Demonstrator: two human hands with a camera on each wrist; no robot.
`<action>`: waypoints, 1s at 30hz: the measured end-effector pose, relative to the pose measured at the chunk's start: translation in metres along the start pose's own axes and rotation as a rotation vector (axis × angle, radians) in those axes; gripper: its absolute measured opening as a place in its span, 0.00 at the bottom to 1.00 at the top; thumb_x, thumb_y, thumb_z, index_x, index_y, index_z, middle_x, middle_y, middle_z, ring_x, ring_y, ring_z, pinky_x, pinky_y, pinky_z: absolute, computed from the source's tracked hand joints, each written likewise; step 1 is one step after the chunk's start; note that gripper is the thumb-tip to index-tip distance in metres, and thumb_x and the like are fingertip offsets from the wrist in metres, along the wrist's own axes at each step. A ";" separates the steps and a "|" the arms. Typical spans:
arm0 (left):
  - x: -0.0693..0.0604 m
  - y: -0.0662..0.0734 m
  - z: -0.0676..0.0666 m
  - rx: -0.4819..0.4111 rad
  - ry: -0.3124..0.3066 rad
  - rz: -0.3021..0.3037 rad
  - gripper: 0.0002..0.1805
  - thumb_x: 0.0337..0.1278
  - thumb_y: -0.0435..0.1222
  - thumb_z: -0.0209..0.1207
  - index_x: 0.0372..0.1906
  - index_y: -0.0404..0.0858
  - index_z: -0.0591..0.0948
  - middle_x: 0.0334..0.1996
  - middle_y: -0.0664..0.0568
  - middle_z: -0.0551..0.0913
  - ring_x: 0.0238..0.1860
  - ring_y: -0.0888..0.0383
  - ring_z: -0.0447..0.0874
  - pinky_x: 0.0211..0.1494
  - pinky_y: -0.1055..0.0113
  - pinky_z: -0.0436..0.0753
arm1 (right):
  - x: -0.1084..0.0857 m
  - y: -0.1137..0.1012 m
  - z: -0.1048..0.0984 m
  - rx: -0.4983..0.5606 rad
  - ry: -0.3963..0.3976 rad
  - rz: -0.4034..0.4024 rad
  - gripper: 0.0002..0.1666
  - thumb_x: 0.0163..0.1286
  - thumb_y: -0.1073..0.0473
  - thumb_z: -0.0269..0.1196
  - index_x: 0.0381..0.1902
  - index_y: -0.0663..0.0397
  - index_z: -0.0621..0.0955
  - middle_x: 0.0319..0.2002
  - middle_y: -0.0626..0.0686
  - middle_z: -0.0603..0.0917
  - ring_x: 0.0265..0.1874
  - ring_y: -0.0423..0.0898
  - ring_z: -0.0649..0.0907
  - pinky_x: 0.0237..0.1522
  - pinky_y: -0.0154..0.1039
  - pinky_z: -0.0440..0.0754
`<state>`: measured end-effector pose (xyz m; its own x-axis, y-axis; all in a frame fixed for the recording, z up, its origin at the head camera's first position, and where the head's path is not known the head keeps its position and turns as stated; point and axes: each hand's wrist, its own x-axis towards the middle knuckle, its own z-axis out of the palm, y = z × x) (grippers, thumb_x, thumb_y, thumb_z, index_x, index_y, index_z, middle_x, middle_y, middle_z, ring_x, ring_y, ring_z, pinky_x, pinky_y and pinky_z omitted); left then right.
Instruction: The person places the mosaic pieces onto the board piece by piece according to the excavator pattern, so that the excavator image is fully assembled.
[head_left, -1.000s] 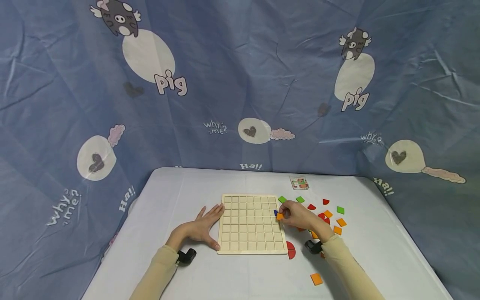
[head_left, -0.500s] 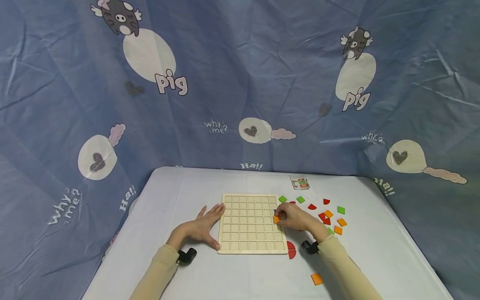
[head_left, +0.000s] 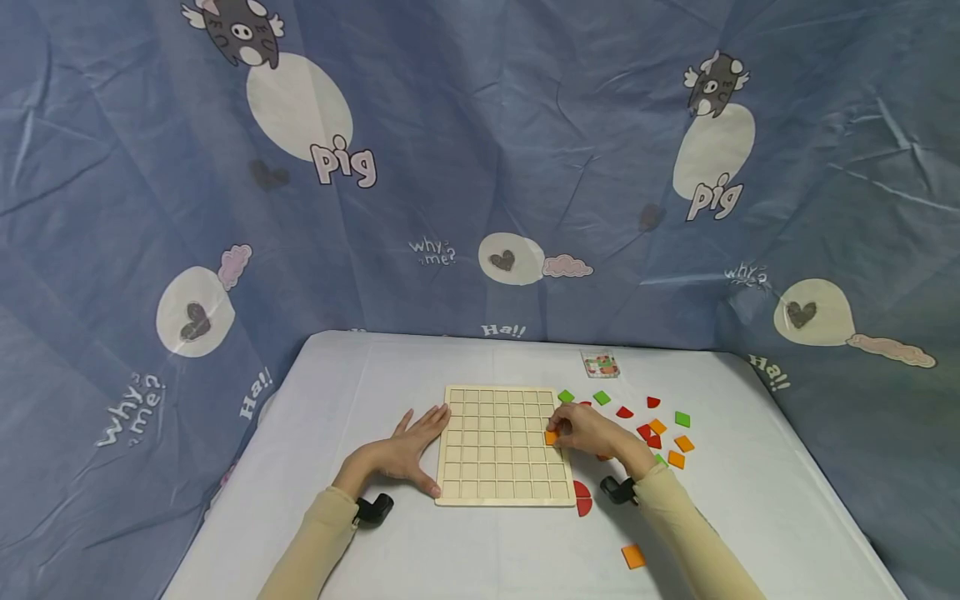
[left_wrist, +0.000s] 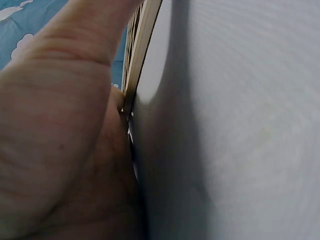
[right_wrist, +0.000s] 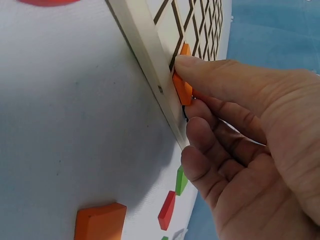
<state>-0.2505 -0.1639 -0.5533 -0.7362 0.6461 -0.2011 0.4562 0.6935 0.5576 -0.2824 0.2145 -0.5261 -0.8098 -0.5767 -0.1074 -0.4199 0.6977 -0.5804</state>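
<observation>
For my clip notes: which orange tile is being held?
The right hand pinches the orange tile at the board; the other visible orange tiles lie on the table.

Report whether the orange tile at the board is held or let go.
Held: the right wrist view shows the right hand pinching the orange tile at the board. Whether it is fully seated, I cannot tell.

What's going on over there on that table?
Someone's right hand is pinching an orange square at a cell in the rightmost column of a wooden grid board; I can't tell whether it's fully seated. The left hand has its fingers spread against the board's left edge. Loose red, green and orange pieces lie on the table to the board's right, with a small picture card farther back.
</observation>
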 end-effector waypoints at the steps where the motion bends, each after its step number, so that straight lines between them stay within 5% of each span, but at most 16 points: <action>1: 0.000 0.000 0.000 0.002 0.001 -0.001 0.75 0.30 0.64 0.72 0.77 0.39 0.38 0.78 0.47 0.33 0.78 0.48 0.27 0.74 0.40 0.24 | 0.000 0.000 0.000 0.006 0.001 0.000 0.11 0.57 0.63 0.71 0.37 0.51 0.81 0.33 0.46 0.80 0.31 0.37 0.76 0.33 0.29 0.77; 13: -0.001 -0.001 -0.001 0.006 0.007 -0.012 0.75 0.29 0.65 0.71 0.77 0.40 0.38 0.78 0.48 0.33 0.78 0.49 0.28 0.74 0.41 0.24 | 0.000 0.001 0.002 0.022 0.031 -0.014 0.11 0.58 0.61 0.71 0.38 0.50 0.81 0.34 0.44 0.81 0.32 0.38 0.77 0.34 0.30 0.78; 24: 0.000 -0.001 -0.002 0.008 0.012 -0.012 0.75 0.30 0.65 0.72 0.77 0.39 0.38 0.78 0.48 0.33 0.78 0.49 0.27 0.74 0.41 0.23 | -0.003 -0.003 0.005 -0.074 0.092 -0.045 0.10 0.56 0.62 0.72 0.36 0.52 0.84 0.33 0.44 0.81 0.32 0.36 0.77 0.35 0.29 0.79; 30: 0.001 -0.001 0.000 0.003 0.000 -0.014 0.75 0.30 0.65 0.72 0.77 0.39 0.39 0.78 0.49 0.33 0.78 0.48 0.27 0.74 0.41 0.23 | -0.005 0.000 0.004 -0.022 0.080 -0.021 0.11 0.57 0.59 0.72 0.38 0.49 0.83 0.34 0.43 0.81 0.32 0.36 0.77 0.35 0.30 0.79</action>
<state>-0.2512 -0.1639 -0.5541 -0.7427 0.6361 -0.2090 0.4473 0.7037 0.5521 -0.2769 0.2155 -0.5289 -0.8304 -0.5563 -0.0296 -0.4456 0.6952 -0.5640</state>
